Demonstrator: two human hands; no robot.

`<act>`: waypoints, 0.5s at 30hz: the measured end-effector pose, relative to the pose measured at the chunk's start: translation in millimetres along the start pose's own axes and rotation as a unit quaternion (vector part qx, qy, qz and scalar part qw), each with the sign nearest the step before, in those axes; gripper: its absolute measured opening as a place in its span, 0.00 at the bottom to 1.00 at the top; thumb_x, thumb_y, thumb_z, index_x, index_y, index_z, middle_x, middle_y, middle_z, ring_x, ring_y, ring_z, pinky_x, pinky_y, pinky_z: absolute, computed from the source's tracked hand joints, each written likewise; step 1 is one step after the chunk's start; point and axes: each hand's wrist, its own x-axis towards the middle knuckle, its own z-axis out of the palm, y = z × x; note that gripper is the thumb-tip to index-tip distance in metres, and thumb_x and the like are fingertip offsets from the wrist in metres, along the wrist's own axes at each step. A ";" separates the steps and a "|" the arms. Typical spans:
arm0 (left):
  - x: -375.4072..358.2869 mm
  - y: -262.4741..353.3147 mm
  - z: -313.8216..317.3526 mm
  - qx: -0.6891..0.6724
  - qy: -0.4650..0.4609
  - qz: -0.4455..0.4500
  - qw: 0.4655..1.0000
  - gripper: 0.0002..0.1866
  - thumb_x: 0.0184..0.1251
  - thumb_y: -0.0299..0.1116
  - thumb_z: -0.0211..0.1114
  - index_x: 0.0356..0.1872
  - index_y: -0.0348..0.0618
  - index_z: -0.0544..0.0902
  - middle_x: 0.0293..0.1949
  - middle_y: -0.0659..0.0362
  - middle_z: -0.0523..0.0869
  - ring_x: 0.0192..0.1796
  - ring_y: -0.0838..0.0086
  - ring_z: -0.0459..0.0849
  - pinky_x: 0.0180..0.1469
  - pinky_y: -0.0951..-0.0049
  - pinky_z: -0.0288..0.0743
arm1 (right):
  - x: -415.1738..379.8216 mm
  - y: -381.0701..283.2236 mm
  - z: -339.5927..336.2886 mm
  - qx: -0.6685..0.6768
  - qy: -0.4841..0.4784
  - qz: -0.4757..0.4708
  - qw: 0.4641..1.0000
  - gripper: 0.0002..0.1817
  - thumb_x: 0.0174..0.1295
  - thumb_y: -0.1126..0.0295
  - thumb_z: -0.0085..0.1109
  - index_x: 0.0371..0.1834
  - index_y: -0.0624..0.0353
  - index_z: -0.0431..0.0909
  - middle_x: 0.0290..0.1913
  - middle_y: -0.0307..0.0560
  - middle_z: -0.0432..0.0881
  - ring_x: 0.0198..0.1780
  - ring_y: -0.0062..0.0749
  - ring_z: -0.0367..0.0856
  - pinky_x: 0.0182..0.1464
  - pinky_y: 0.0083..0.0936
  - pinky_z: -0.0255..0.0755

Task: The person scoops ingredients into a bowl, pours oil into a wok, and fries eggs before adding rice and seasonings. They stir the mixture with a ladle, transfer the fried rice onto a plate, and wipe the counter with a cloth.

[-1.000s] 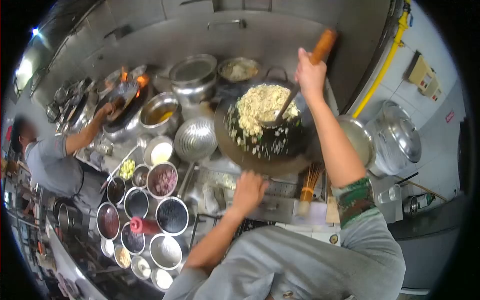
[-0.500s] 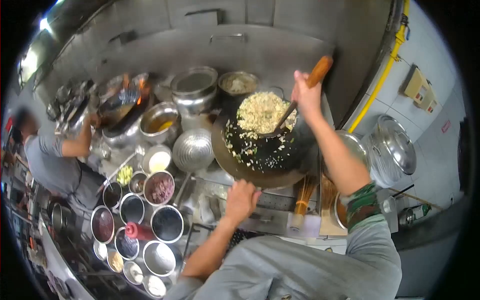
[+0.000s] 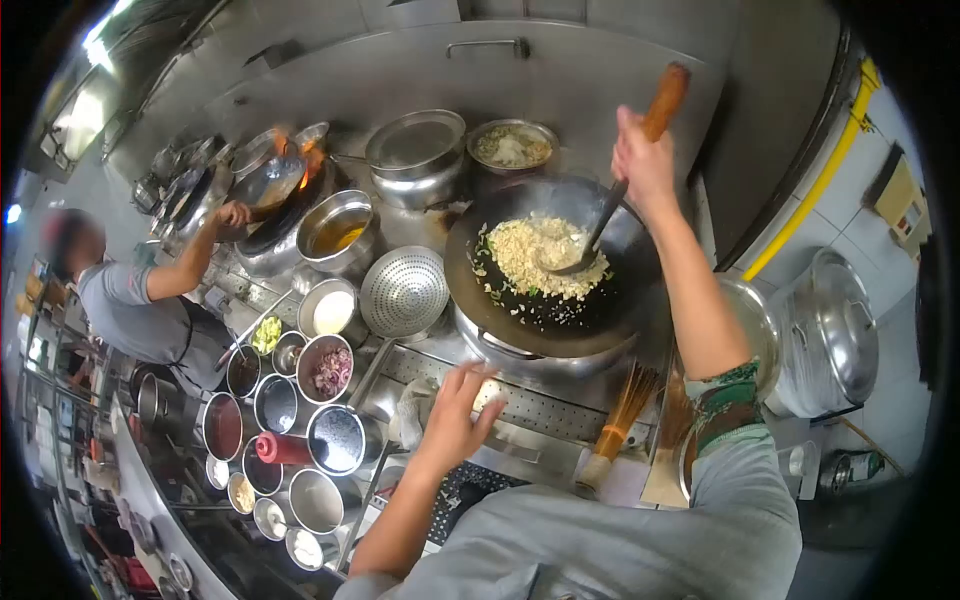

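My right hand point(image 3: 645, 170) is closed round the ladle point(image 3: 605, 217), below its wooden end. The ladle's bowl dips into the fried rice point(image 3: 535, 258), a pale heap with green bits. Around the rice is a large dark wok point(image 3: 600, 325) on the burner, its loop handle facing me. Apart from the wok, my left hand point(image 3: 458, 418) hovers over the steel counter with thumb and fingers spread. Close by that hand lies a greyish cloth point(image 3: 408, 415).
A perforated strainer point(image 3: 405, 292) rests left of the wok. Metal ingredient pots, one with chopped onion point(image 3: 330, 372), and a red squeeze bottle point(image 3: 282, 448) crowd the left. A bamboo brush point(image 3: 618, 430) lies front right. Far left, a co-worker point(image 3: 150, 310) handles a flaming pan point(image 3: 272, 190).
My left hand has let go of the wok's near edge, and its fingers have opened. The wok has come down level, and the rice has slid toward me. My right hand still grips the ladle.
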 end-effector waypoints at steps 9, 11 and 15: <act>-249.7 -100.4 60.5 -0.191 -0.280 -0.410 0.847 0.24 0.77 0.48 0.59 0.63 0.42 0.80 0.58 0.50 0.85 0.59 0.60 0.83 0.63 0.65 0.73 | 41.7 7.0 30.0 -0.026 -0.097 0.112 0.989 0.20 0.72 0.57 0.60 0.25 0.49 0.64 0.14 0.30 0.59 0.12 0.19 0.55 0.17 0.23 0.52; -255.6 -88.3 48.4 -0.216 -0.285 -0.429 0.829 0.25 0.77 0.50 0.59 0.62 0.41 0.81 0.58 0.49 0.85 0.59 0.59 0.83 0.64 0.65 0.72 | 27.3 2.7 22.3 -0.027 -0.079 0.100 0.991 0.16 0.70 0.59 0.63 0.29 0.54 0.70 0.14 0.30 0.61 0.12 0.18 0.59 0.15 0.22 0.56; -209.0 -51.2 -10.3 -0.168 -0.349 -0.420 0.821 0.24 0.76 0.50 0.59 0.59 0.40 0.83 0.57 0.47 0.85 0.59 0.58 0.83 0.63 0.65 0.73 | 13.1 28.2 25.2 0.004 -0.085 0.069 0.994 0.16 0.69 0.60 0.65 0.30 0.55 0.71 0.14 0.31 0.62 0.12 0.18 0.60 0.14 0.22 0.54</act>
